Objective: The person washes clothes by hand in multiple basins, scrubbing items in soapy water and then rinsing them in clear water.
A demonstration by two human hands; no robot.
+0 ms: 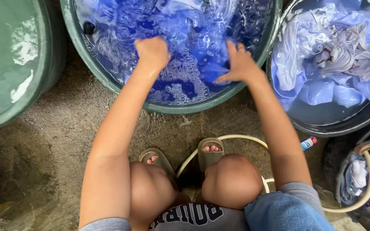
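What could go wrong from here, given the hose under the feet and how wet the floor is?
1. The pale hose loops under the sandalled feet on wet concrete; standing up could mean a trip or slip.
2. Both hands, left hand and right hand, work the blue cloth close to the green basin's rim; suds may slosh over.
3. Blue water might tint the pale laundry in the dark tub alongside.

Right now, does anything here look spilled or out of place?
Little stands out. A small tube lies loose on the wet concrete floor beside the dark basin, and a hose loops under one sandal. Both hands work blue cloth in the suds.
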